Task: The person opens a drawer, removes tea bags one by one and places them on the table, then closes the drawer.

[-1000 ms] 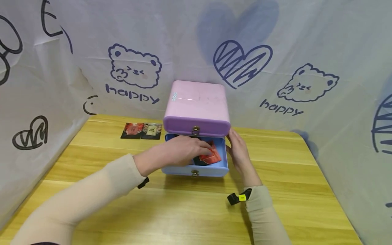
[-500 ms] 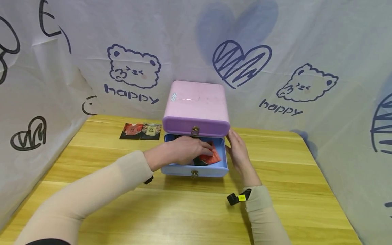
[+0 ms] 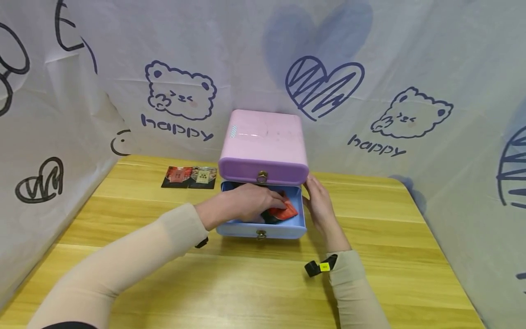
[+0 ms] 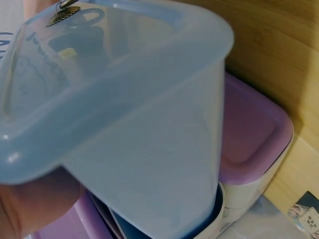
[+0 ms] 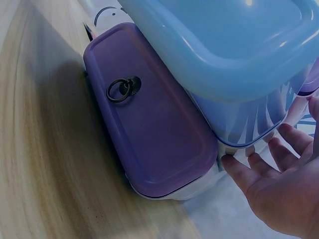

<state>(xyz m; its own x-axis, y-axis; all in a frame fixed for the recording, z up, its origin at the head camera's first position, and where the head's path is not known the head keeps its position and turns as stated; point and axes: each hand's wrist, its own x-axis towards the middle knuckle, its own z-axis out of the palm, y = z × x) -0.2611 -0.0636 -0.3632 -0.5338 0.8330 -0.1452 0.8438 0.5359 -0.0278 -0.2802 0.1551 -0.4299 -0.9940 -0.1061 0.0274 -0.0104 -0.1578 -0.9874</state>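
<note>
A small chest of drawers (image 3: pixel 267 137) with a pink top stands at the back of the table, its light blue drawer (image 3: pixel 246 231) pulled out. My left hand (image 3: pixel 250 201) reaches into that drawer, fingertips on a red-and-black packet (image 3: pixel 289 211); the thumb is hidden. In the left wrist view the drawer front (image 4: pixel 114 89) covers most of that hand. With fairly straight fingers, my right hand (image 3: pixel 320 201) rests along the chest's right side. In the right wrist view its fingertips (image 5: pixel 239 169) touch the casing beside the blue drawer.
Two flat dark packets, one with a red label (image 3: pixel 177 176) and one with a pale label (image 3: pixel 203 177), lie left of the chest. Purple drawers sit above and below the blue one, the lower with a ring pull (image 5: pixel 119 90). A printed cloth (image 3: pixel 255 55) hangs behind.
My left forearm has shifted to the right, with the fingers staying at the packet, which has turned slightly. The right hand stays against the chest.
</note>
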